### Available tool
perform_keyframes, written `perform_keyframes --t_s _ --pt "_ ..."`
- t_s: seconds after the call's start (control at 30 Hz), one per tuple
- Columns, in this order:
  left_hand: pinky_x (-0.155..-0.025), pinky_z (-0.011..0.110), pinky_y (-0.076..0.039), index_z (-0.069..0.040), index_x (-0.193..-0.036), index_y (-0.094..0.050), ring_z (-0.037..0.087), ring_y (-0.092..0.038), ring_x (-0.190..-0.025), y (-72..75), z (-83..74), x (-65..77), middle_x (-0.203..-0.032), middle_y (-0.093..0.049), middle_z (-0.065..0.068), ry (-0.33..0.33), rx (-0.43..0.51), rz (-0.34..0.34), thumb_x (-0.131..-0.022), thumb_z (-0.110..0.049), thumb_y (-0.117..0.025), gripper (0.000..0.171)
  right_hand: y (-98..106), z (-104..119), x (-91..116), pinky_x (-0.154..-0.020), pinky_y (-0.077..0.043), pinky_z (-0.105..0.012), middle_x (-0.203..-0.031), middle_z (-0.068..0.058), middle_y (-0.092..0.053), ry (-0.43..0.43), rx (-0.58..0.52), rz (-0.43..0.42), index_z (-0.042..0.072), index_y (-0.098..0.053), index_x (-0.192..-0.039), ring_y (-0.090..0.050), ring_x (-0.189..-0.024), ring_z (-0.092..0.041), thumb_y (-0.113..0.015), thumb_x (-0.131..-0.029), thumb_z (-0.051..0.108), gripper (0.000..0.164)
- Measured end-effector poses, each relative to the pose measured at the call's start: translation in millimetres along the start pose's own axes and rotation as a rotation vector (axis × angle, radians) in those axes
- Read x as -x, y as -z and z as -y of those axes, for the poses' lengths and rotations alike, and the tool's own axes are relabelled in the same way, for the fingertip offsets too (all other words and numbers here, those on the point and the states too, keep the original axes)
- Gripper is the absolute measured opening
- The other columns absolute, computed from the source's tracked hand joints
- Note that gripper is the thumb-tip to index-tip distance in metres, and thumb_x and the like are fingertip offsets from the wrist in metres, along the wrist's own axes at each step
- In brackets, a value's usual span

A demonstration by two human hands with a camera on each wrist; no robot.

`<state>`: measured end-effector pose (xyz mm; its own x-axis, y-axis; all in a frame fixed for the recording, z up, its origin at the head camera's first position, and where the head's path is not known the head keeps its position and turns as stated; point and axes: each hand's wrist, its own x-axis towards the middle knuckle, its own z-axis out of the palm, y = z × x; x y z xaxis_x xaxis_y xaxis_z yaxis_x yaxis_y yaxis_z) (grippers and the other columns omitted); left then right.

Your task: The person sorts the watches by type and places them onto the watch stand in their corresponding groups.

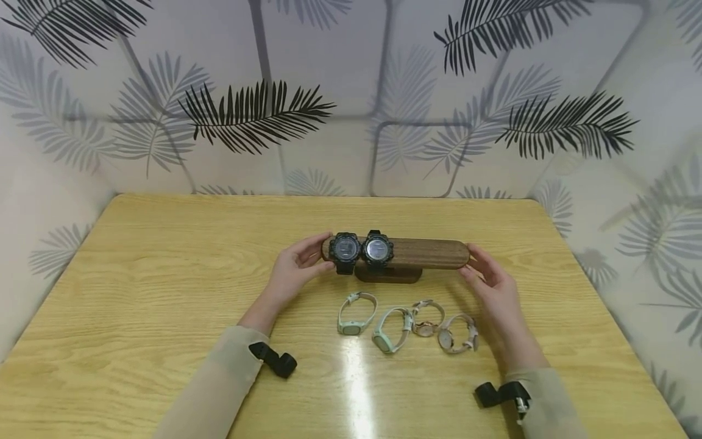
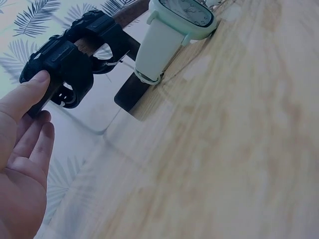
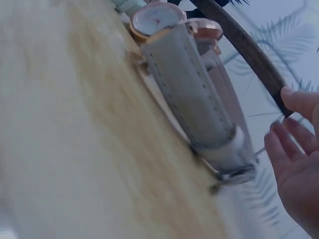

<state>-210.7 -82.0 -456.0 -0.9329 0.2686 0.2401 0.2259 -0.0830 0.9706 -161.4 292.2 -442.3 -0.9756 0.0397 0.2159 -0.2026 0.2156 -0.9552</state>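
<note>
A dark wooden watch stand has a long rounded bar on a low base. Two black digital watches, one at the left end and another beside it, are strapped round the bar. My left hand holds the bar's left end, its thumb by the outer watch in the left wrist view. At the opposite end, my right hand pinches the bar's tip between thumb and fingers, as the right wrist view also shows.
In front of the stand lie two mint-green watches, one left and one tilted. Two watches with pale straps and rose-gold cases, a nearer-centre one and a right one, lie beside them. A leaf-patterned wall stands behind the wooden table.
</note>
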Motion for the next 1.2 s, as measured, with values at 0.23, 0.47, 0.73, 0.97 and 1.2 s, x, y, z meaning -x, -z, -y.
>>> perform_keyframes --t_s 0.23,0.47,0.73,0.97,1.2 --pt "-0.101 0.027 -0.042 -0.005 -0.134 -0.055 0.019 -0.050 -0.125 0.9 2.2 0.3 -0.137 -0.053 0.008 0.002 -0.011 -0.011 -0.081 -0.003 -0.075 0.057 -3 29 0 -0.087 -0.045 -0.018 -0.120 -0.016 -0.059 0.393 0.437 -0.089 0.003 -0.055 -0.132 -0.054 -0.101 -0.020 -0.068 -0.083 -0.008 0.052" --pt "-0.102 0.029 -0.041 0.000 -0.134 -0.053 0.023 -0.049 -0.126 -0.9 -11.5 3.3 -0.138 -0.051 0.014 0.019 -0.011 -0.013 -0.082 0.003 -0.072 0.056 -36 58 10 -0.089 -0.049 -0.032 -0.117 -0.004 -0.063 0.654 0.635 0.373 0.005 -0.061 -0.124 -0.057 -0.103 -0.020 -0.077 -0.077 0.004 0.051" --pt "-0.102 0.030 -0.042 0.003 -0.134 -0.052 0.025 -0.050 -0.125 -3.9 -25.6 7.6 -0.137 -0.051 0.017 0.020 -0.021 -0.013 -0.083 0.004 -0.071 0.054 -72 67 24 -0.103 -0.041 -0.043 -0.136 -0.009 -0.052 0.634 0.783 0.795 0.006 -0.051 -0.136 -0.049 -0.122 -0.025 -0.080 -0.074 0.034 0.074" --pt "-0.101 0.029 -0.043 0.003 -0.133 -0.053 0.026 -0.051 -0.124 -4.2 -24.8 7.1 -0.136 -0.051 0.017 0.016 -0.018 -0.017 -0.082 0.005 -0.071 0.054 -83 58 27 -0.104 -0.041 -0.043 -0.136 -0.010 -0.051 0.610 0.836 0.890 0.006 -0.051 -0.135 -0.049 -0.123 -0.027 -0.083 -0.069 0.027 0.077" --pt "-0.101 0.030 -0.043 0.003 -0.134 -0.053 0.026 -0.051 -0.124 -4.2 -25.7 7.6 -0.136 -0.051 0.017 0.023 -0.036 -0.018 -0.083 0.003 -0.071 0.054 -89 57 28 -0.100 -0.045 -0.040 -0.129 -0.009 -0.054 0.647 0.897 0.880 0.008 -0.058 -0.125 -0.051 -0.118 -0.026 -0.086 -0.066 0.018 0.066"
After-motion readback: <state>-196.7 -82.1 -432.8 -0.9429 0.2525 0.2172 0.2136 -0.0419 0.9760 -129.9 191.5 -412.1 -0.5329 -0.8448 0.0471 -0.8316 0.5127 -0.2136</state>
